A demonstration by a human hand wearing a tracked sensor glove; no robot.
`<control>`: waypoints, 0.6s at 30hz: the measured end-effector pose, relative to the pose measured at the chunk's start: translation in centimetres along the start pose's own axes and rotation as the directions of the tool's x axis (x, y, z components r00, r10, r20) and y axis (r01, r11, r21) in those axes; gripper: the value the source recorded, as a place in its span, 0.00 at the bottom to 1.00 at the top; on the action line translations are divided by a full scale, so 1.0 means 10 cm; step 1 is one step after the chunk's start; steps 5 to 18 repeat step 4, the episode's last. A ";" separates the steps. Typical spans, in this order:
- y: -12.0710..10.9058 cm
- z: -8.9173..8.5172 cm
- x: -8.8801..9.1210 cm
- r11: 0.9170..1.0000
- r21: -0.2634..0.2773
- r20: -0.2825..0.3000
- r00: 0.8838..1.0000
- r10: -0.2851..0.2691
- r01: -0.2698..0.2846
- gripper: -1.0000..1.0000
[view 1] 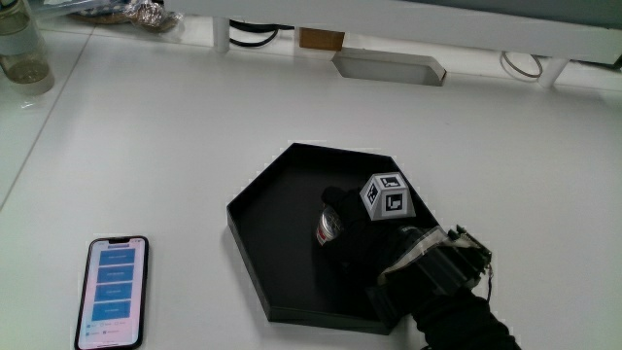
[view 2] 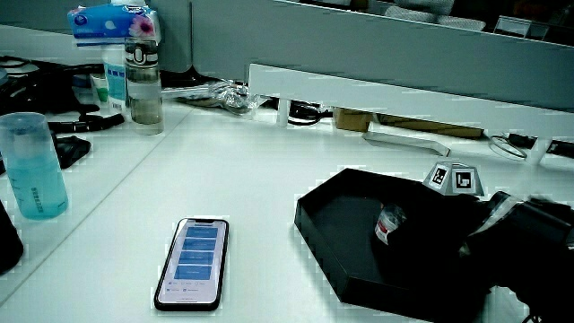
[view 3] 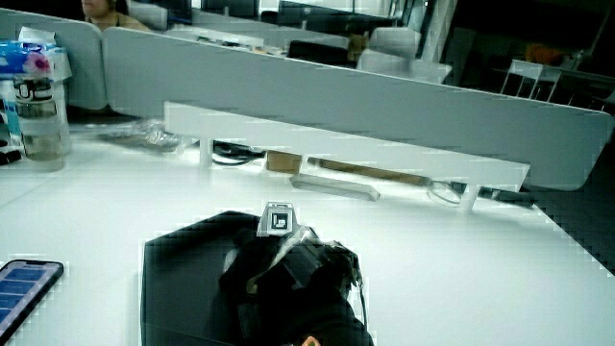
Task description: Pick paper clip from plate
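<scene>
A black hexagonal plate lies on the white table. The gloved hand reaches into it from the person's edge, with the patterned cube on its back. Its fingers curl around a small silver-and-red clip just above the plate's floor. In a side view the hand hides the clip.
A phone with a lit blue screen lies beside the plate, near the person's edge. A clear bottle and a blue cup stand farther off. A low white partition bounds the table.
</scene>
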 end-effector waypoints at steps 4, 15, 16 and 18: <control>-0.11 0.20 0.03 0.999 0.036 0.003 1.000 0.028 -0.028 1.00; -0.11 0.20 0.03 0.999 0.036 0.003 1.000 0.028 -0.028 1.00; -0.11 0.20 0.03 0.999 0.036 0.003 1.000 0.028 -0.028 1.00; -0.11 0.20 0.03 0.999 0.036 0.003 1.000 0.028 -0.028 1.00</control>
